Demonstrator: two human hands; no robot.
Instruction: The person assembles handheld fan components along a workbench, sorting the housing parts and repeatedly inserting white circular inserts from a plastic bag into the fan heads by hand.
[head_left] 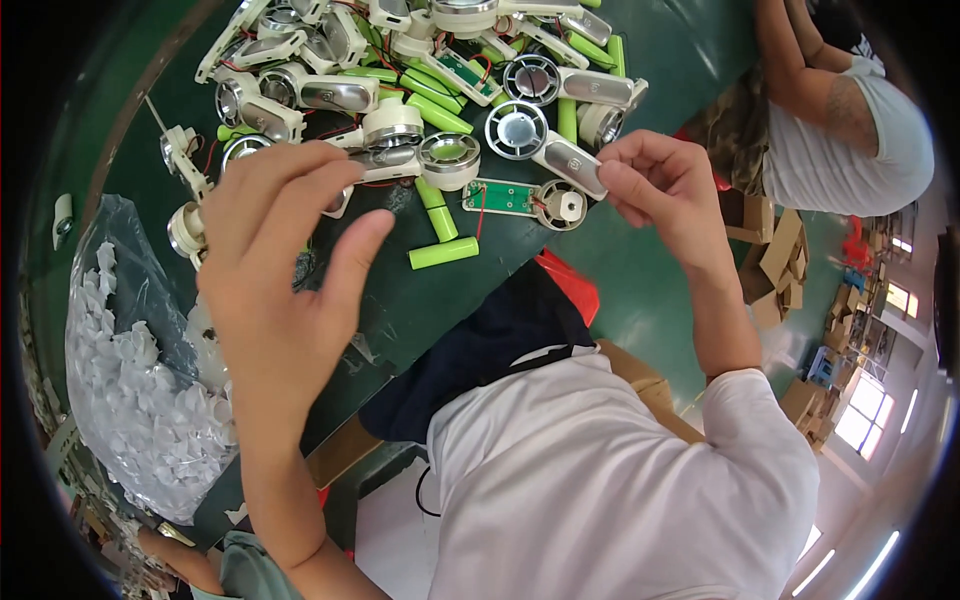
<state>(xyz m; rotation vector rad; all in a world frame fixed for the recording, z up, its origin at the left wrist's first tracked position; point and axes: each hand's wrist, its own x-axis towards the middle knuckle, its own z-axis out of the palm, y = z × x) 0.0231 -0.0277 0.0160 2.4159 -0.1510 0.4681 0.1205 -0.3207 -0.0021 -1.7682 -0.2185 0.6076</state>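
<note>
My right hand pinches the handle end of a small handheld fan, a silver and white piece with a round spoked head. Its head lies over the near side of a pile of similar fan pieces. My left hand is raised at the pile's left side, fingers curved and thumb apart, with nothing seen in it. Just below the held fan, an opened fan piece shows a green circuit board. Two lime-green cylinders lie between my hands. Beyond, more fan pieces are heaped with thin wires and green cylinders.
A clear plastic bag full of white plastic bits lies on the green table at left. One person sits at the far right; another person's arm shows at lower left. Cardboard boxes stand on the floor at right.
</note>
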